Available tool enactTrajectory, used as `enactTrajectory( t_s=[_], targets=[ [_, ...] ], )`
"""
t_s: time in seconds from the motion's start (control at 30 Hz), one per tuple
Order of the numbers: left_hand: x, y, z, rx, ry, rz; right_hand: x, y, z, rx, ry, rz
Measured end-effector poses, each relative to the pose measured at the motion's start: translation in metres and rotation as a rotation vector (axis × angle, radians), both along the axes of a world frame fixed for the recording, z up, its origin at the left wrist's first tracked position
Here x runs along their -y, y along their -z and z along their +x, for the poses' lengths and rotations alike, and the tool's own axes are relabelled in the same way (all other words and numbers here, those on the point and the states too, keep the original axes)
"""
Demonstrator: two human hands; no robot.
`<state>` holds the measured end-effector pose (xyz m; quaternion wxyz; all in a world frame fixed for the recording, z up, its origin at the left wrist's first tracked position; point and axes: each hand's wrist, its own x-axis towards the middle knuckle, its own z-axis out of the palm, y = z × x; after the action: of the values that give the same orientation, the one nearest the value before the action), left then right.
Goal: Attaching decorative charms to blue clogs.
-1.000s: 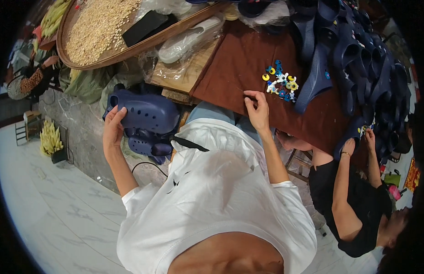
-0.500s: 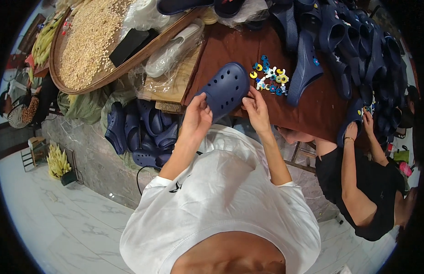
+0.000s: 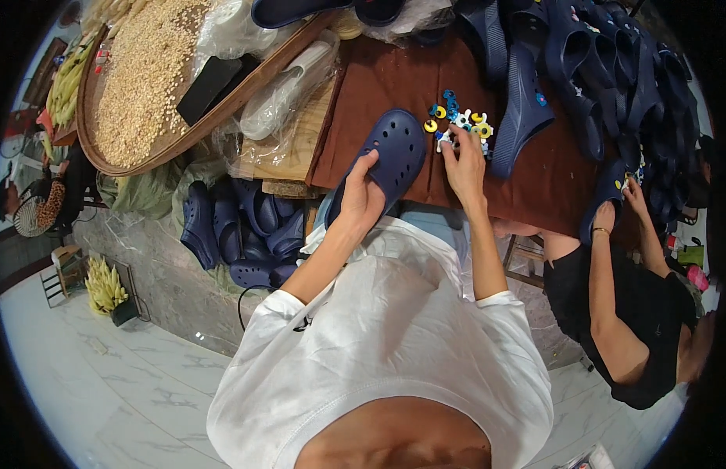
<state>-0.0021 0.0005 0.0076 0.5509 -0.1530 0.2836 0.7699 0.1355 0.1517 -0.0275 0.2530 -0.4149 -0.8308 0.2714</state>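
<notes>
A navy blue foam clog (image 3: 395, 152) with round holes across its top is gripped by my left hand (image 3: 363, 195), whose thumb lies on the upper. The clog is tilted over the near edge of the brown cloth. My right hand (image 3: 466, 168) reaches to a small pile of shoe charms (image 3: 480, 129) in white, yellow and blue. Its thumb and fingers look apart at the near side of the pile, and the fingertips partly cover some charms. Just right of the pile, a navy clog (image 3: 523, 113) with a blue charm lies on the cloth.
Many navy clogs (image 3: 586, 74) crowd the table's right side. A round woven tray (image 3: 155, 166) of pale kernels stands at left, beside a plastic-wrapped white clog (image 3: 288, 94). More clogs (image 3: 238, 223) hang below. A co-worker's hand (image 3: 604, 219) holds a clog at right.
My right hand has left the clog and moved up to the charms. My left hand now holds the clog alone, its thumb shifted onto the upper.
</notes>
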Motion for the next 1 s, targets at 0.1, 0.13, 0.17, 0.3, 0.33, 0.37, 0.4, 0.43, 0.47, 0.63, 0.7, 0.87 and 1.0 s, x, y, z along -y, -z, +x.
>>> enactTrajectory(
  t_s=[0.1, 0.13, 0.17, 0.3, 0.33, 0.37, 0.4, 0.43, 0.47, 0.63, 0.7, 0.87, 1.0],
  targets=[
    [-0.008, -0.005, -0.003, 0.005, 0.033, -0.039, -0.005, 0.002, -0.003, 0.093, -0.109, 0.168],
    [-0.011, -0.006, -0.002, -0.007, 0.045, -0.057, -0.005, 0.003, -0.004, 0.13, -0.116, 0.181],
    [-0.013, -0.003, -0.002, -0.006, 0.045, -0.059, -0.006, 0.003, -0.003, 0.131, -0.116, 0.18],
    [-0.014, 0.011, -0.003, -0.043, 0.043, -0.088, -0.009, -0.005, -0.005, 0.145, -0.103, 0.072],
    [-0.014, 0.013, -0.003, -0.046, 0.039, -0.073, -0.01, -0.006, -0.005, 0.125, -0.081, 0.042],
    [-0.014, 0.015, -0.003, -0.045, 0.039, -0.075, -0.01, -0.008, -0.005, 0.126, -0.081, 0.04],
    [-0.013, 0.015, -0.002, -0.061, 0.04, -0.058, -0.009, -0.013, -0.006, 0.044, -0.049, -0.028],
    [-0.012, 0.016, -0.002, -0.078, 0.041, -0.042, -0.008, -0.019, -0.008, -0.038, -0.018, -0.096],
    [-0.012, 0.017, -0.002, -0.075, 0.038, -0.045, -0.007, -0.024, -0.012, -0.108, -0.003, -0.138],
    [-0.013, 0.016, -0.003, -0.043, 0.063, 0.084, -0.001, -0.021, -0.033, -0.331, -0.084, -0.465],
    [-0.012, 0.022, -0.002, -0.042, 0.06, 0.086, 0.003, -0.02, -0.044, -0.277, -0.128, -0.564],
    [-0.013, 0.027, -0.002, -0.065, 0.05, 0.082, 0.008, -0.025, -0.052, -0.182, -0.062, -0.492],
    [-0.013, 0.025, -0.002, -0.062, 0.05, 0.128, 0.004, -0.02, -0.051, -0.233, -0.057, -0.535]
  ],
)
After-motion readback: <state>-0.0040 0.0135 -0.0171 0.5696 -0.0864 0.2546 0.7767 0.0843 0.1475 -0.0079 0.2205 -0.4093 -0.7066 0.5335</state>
